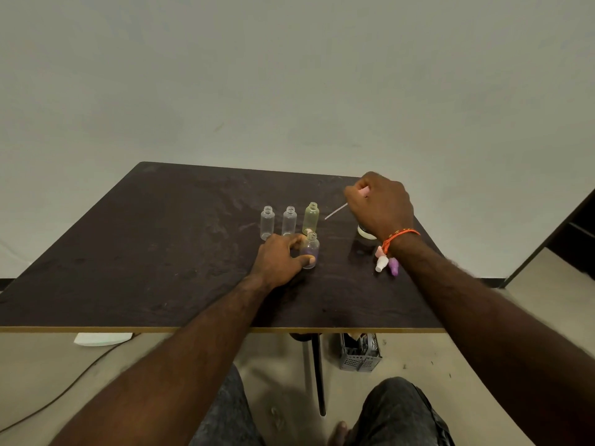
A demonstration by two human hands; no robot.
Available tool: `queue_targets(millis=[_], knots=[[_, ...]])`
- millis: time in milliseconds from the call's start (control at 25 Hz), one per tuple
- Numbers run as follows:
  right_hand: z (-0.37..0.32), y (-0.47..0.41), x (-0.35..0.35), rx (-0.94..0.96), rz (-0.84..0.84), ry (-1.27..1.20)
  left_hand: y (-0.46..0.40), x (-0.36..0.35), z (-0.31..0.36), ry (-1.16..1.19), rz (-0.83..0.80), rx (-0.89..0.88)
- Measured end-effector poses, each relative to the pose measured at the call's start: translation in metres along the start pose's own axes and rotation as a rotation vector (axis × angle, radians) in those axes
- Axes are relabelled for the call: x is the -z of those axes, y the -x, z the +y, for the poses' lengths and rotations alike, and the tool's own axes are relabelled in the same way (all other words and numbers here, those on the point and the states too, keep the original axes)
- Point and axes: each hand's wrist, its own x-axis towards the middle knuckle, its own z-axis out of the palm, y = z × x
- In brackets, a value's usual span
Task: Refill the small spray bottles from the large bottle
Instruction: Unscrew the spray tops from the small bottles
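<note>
Several small uncapped spray bottles stand mid-table: two clear ones (267, 222) (289, 220), a yellowish one (311, 217), and in front a purple-tinted one (310, 251). My left hand (279, 260) grips the purple-tinted bottle, thumb and fingers around its lower body. My right hand (380, 204) is raised to the right and holds a pink spray head (364, 191) whose thin dip tube (335, 211) slants down to the left. The large bottle (365, 233) is mostly hidden under my right wrist; only its white top shows.
Loose spray heads, pink, white (382, 263) and purple (393, 266), lie by my right wrist. The dark table (161, 252) stands against a pale wall. Below its front edge are a grey crate (360, 354), a table leg, a cable and my knees.
</note>
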Motion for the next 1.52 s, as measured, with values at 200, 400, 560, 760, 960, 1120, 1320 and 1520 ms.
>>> queue_targets(millis=[200, 400, 560, 760, 960, 1120, 1320, 1520], knots=[[0.050, 0.015, -0.001, -0.178, -0.005, -0.054, 0.002, -0.001, 0.000, 0.006, -0.004, 0.010], [0.085, 0.047, -0.049, -0.173, -0.117, 0.342, 0.003, -0.002, 0.000, 0.017, 0.005, 0.015], [0.090, 0.047, -0.059, -0.152, -0.108, 0.457, 0.000, -0.002, -0.002, -0.012, -0.011, -0.002], [0.124, 0.044, -0.044, -0.263, -0.020, 0.402, -0.001, -0.003, -0.006, 0.002, -0.006, -0.029], [0.149, 0.055, -0.039, -0.326, 0.075, 0.262, 0.002, -0.002, -0.003, 0.011, 0.006, -0.035], [0.159, 0.059, -0.039, -0.416, 0.069, 0.244, 0.002, -0.002, -0.003, 0.012, -0.002, -0.030], [0.165, 0.056, -0.038, -0.453, -0.026, 0.236, 0.004, -0.002, -0.002, 0.022, 0.004, -0.034], [0.163, 0.057, -0.038, -0.447, -0.038, 0.248, 0.005, -0.003, -0.001, 0.026, 0.011, -0.031]])
